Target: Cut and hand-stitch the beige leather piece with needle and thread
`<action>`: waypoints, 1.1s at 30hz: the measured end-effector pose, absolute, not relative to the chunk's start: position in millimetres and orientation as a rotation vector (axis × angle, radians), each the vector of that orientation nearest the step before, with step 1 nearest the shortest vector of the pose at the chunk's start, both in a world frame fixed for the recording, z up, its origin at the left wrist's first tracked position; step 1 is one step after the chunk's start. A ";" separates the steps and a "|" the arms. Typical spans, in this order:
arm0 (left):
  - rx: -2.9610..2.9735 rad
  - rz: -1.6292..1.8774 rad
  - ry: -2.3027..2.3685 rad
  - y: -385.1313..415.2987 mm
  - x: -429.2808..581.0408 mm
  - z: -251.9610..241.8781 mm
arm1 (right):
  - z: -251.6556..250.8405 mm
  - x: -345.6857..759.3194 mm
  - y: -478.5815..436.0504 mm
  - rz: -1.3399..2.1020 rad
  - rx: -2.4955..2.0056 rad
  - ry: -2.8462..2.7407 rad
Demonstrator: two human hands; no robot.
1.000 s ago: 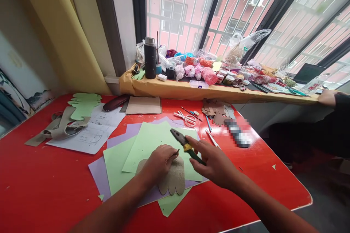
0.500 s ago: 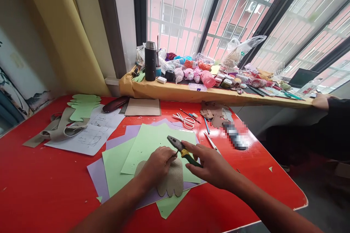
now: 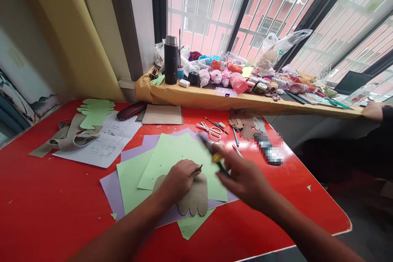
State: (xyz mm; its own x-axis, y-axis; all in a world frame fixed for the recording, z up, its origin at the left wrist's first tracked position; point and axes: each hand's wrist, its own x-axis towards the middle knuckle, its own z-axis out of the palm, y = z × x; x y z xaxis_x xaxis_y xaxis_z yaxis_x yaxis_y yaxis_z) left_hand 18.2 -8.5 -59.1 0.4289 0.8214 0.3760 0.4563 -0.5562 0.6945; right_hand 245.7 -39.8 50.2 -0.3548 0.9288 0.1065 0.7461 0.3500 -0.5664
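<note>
The right hand point(image 3: 244, 176), gripping pliers point(image 3: 215, 156), has swung away from the dark rod point(image 3: 200, 168) the left hand point(image 3: 181, 178) still grasps.

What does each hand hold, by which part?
Right hand: pliers, by the green handle. Left hand: thin dark piece, one end jutting out; exact grip hidden.

Lower centre of the frame: leather-like cutout point(image 3: 198, 196), matt, with a pebbled grain. Right of centre: pliers point(image 3: 217, 158), dark metal at the head, finish blurred. Centre: green paper sheets point(image 3: 172, 147) and purple paper sheets point(image 3: 109, 192), smooth and matt. Left and right: tabletop point(image 3: 55, 208), smooth, glossy red. Upper centre: vacuum flask point(image 3: 171, 63), matt dark body, metal cap. Upper right: plastic bag point(image 3: 294, 40), thin, transparent, crinkled.
</note>
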 end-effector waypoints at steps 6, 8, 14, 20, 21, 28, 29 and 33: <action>2.212 0.944 1.085 -8.2 18.0 -61.4 | 33.5 254.8 -47.5 0.741 -1.521 -2.078; 2.218 0.941 1.088 -8.0 18.1 -61.4 | 40.0 259.4 -44.4 0.759 -1.496 -2.042; 2.220 0.942 1.086 -8.1 18.1 -61.7 | 35.7 251.9 -46.8 0.829 -1.512 -2.152; 2.183 0.975 1.082 -8.4 16.6 -61.7 | 26.5 240.1 -46.0 0.804 -1.520 -2.337; 2.183 0.983 1.075 -8.2 16.5 -61.8 | 30.3 240.6 -43.2 0.807 -1.527 -2.359; 2.211 0.983 1.071 -7.3 17.8 -64.8 | 79.5 247.9 -26.4 0.622 -1.396 -2.267; 2.212 0.979 1.063 -7.4 17.7 -65.3 | 77.6 247.5 -27.9 0.593 -1.382 -2.160; 2.188 0.972 1.081 -7.4 17.5 -66.2 | 40.5 246.0 -45.9 0.705 -1.409 -2.252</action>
State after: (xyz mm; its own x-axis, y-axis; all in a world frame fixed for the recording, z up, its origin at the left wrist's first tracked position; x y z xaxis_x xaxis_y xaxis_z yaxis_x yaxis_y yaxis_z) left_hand 17.5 -7.4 -66.2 0.4272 0.8230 0.3743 0.4588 -0.5541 0.6946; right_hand 246.0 -45.9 40.5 -0.4181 0.9064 0.0606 0.7098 0.3676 -0.6008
